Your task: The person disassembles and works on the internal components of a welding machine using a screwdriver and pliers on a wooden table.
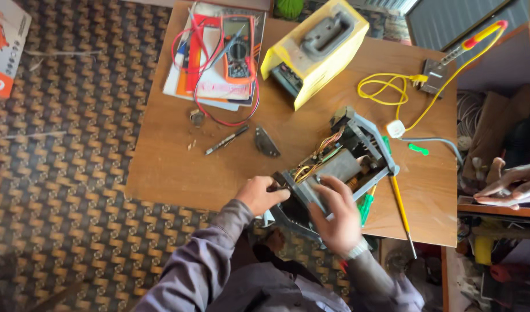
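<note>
A brown wooden surface [178,167] stands on a floor covered in a brown woven-pattern carpet [74,150], seen from above. Nearest the viewer, grey sleeves lead to both hands at the surface's near edge. The left hand [264,195] is curled closed against the near-left corner of an opened grey device [334,167], gripping its edge. The right hand [334,215] lies just right of it, fingers spread and bent over the near end of the same device, pressing on its housing; motion blur hides how tightly it grips. The device sits tilted between and beyond the hands, its inside showing orange and yellow wires and a grey block.

Just right of the right hand a yellow-handled screwdriver [401,211] lies on the surface, with a small green piece [418,149] beyond it. Beyond the left hand lie a dark bit [226,140] and a dark curved part [267,143]. Farther off, past the device, a yellow case with a grey handle [316,51] rests beside an orange multimeter [238,49] with red leads atop papers. Far right of the right hand a coiled yellow cable [386,86] runs toward a soldering iron [478,37]. Another person's hand [510,186] rests on a shelf at the right edge
</note>
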